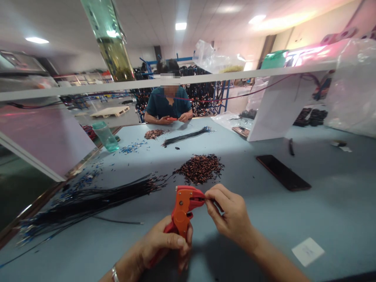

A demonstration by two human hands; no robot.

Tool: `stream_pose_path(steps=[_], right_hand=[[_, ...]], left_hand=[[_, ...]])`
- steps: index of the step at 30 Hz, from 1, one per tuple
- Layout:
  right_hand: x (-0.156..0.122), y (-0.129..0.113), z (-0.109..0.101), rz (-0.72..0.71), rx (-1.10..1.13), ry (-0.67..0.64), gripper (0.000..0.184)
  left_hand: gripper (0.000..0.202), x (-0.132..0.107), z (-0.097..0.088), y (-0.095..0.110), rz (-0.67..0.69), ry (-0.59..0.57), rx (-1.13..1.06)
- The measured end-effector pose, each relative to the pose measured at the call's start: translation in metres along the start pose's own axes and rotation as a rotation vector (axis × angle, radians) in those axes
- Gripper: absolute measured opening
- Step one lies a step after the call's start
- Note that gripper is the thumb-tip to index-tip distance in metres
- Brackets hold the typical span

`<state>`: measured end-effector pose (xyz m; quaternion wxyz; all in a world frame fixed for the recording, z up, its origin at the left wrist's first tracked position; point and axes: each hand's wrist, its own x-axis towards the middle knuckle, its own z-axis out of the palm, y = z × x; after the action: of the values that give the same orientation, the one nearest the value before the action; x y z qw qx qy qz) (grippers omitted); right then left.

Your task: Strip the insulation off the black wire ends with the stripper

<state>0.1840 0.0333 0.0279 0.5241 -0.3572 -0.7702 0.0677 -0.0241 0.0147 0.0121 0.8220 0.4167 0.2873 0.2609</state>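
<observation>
My left hand point(166, 241) is wrapped round the handles of a red and orange wire stripper point(182, 209), whose jaws point right. Close against the jaw tips, my right hand point(230, 213) pinches thumb and fingers together; whatever lies between them is too small to make out. Just beyond the tool spreads a heap of short black and copper-coloured offcuts point(201, 168). To the left lies a long bundle of black wires point(102, 201), many with bare ends towards the heap. One single black wire point(117, 221) lies apart in front of the bundle.
Across the table sits a person point(169, 102) holding a red tool, near a smaller wire bundle point(188, 136) and offcut pile point(154, 134). A dark phone point(283, 172) and a paper slip point(308, 251) lie right. A green bottle point(105, 136) stands left; a white shelf point(202, 77) spans above.
</observation>
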Motion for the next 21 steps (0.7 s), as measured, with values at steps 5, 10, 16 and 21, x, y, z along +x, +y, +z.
stream_pose_path(steps=[5,10,16,21], right_hand=[[-0.0009,0.0013,0.0006,0.018,-0.003,-0.011,0.014],[-0.0008,0.0023,-0.0001,0.016,-0.009,-0.006,0.014],[-0.0011,0.005,0.0012,0.026,-0.02,-0.018,0.015],[-0.003,0.0063,0.0029,0.008,-0.071,-0.022,0.012]], left_hand=[[0.028,0.0014,0.0012,-0.0017,0.015,-0.002,-0.005],[0.028,0.0013,0.0018,-0.0018,0.011,-0.003,-0.037],[0.03,0.0006,0.0039,-0.0026,0.001,-0.001,-0.043],[0.031,0.0012,0.0029,-0.0057,-0.006,0.012,-0.034]])
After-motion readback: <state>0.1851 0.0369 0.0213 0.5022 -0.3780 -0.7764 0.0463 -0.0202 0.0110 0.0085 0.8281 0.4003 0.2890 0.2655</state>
